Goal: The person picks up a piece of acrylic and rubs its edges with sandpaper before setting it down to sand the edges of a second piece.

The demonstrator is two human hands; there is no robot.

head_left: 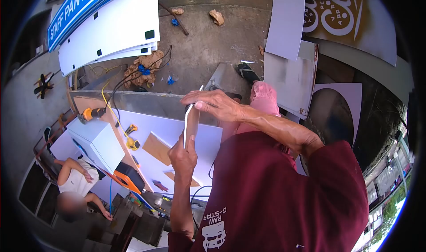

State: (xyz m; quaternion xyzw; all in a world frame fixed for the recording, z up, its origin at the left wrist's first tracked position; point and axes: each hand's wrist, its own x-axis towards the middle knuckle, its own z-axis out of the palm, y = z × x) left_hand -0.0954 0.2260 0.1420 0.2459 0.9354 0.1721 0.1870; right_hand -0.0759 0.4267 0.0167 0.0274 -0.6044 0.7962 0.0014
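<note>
My left hand (183, 159) is closed round the lower end of a small flat panel (192, 123), its thumb on the face turned toward me. The panel stands on edge, showing a thin white rim and a brownish-grey face. At its upper end lies my right hand (217, 104), with fingers over the top and the thumb against the face. Beyond the panel, brown board pieces (156, 148) rest on the white sheet (208, 141) covering the bench. A yellow-and-black power tool (132, 137) sits farther left on that sheet.
Another yellow tool (92, 114) with a cord is at the bench's far edge, beside a white box (97, 141). A person in a white shirt (80, 176) is at lower left. Blue-and-white signs (111, 34) lean upper left; painted boards (288, 79) stand right.
</note>
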